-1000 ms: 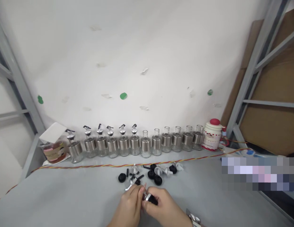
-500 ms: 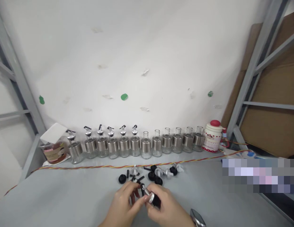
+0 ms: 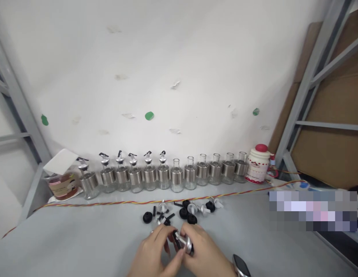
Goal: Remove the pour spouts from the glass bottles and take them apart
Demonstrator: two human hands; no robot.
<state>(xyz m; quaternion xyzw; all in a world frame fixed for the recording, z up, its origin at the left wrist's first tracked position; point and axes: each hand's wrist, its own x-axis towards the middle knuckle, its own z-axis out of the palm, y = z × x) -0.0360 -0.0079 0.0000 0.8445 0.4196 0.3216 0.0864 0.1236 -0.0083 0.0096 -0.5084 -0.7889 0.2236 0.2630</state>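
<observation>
Low in the middle of the view, both hands are closed around a bottle pourer with a silver spout and a black lever cap. My right hand grips its round base, the black stopper end mostly hidden in the palm. My left hand pinches at the lever and spout with thumb and fingers. Just beyond the fingertips lie loose pourer parts: black stoppers, silver spout pieces and small black strips.
Along the wall stands a row of glass bottles with steel bands; those on the left carry pourers, those on the right have bare necks. A twisted cable crosses the grey table. A red-lidded jar ends the row; a plastic tub stands left.
The pourer has turned between my hands, so its silver spout and collar show more now. Both hands have shifted slightly right and down, and the view has moved a little.
</observation>
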